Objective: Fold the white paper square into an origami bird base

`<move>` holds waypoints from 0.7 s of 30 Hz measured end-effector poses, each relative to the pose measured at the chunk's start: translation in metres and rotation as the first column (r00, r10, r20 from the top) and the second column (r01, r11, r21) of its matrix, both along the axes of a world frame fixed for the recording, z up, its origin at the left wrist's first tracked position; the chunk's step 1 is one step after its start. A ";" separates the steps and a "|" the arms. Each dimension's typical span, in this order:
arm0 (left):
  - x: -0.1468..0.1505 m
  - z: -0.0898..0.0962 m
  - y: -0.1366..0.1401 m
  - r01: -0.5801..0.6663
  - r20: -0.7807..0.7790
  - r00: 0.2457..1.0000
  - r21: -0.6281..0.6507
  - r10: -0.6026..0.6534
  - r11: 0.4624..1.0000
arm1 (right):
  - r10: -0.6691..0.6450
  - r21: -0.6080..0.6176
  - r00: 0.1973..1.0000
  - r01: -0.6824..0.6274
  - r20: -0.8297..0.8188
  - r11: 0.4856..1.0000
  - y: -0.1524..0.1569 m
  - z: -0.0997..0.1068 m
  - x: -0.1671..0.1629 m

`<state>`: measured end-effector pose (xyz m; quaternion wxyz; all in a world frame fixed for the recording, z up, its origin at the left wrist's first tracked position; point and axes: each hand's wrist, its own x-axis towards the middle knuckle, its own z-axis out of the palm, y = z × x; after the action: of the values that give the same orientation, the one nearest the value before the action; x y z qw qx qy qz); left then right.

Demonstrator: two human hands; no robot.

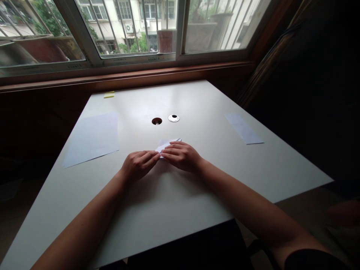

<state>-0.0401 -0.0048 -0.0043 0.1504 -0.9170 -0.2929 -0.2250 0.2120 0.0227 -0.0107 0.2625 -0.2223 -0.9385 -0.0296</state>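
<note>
A small folded white paper [166, 145] is held at the middle of the white table [180, 198]. My left hand [140, 163] pinches its near left corner, fingers pressed together. From the right, my right hand [181, 155] closes over the paper's right part, its fingertips almost meeting those of the left. Pointed folded edges show beyond the right fingers. The thumbs and the paper's underside are mostly hidden by the hands.
White paper sheets [92, 137] lie at the table's left, and a narrow paper strip [243, 129] at its right. Beyond the hands are a round cable hole [156, 121] and its loose cover [173, 118]. Yellow sticky notes [109, 94] sit at the far edge, below a barred window [126, 26].
</note>
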 end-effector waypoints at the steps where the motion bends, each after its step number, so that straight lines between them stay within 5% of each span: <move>1: 0.001 0.000 -0.001 -0.001 0.005 1.000 0.004 0.001 1.000 | -0.003 0.020 1.000 0.003 0.008 1.000 -0.001 0.001 0.000; 15: -0.002 -0.001 -0.002 -0.010 -0.007 1.000 -0.025 0.010 1.000 | -0.010 0.011 1.000 0.010 0.026 1.000 -0.004 0.004 0.004; 21: -0.009 -0.002 0.003 0.093 0.014 0.996 -0.116 -0.092 0.989 | 0.040 -0.092 0.999 -0.041 -0.012 0.995 0.001 0.003 0.011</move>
<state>-0.0493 -0.0018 -0.0061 0.0848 -0.9359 -0.2634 -0.2180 0.2226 0.0236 -0.0078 0.2571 -0.2153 -0.9419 0.0204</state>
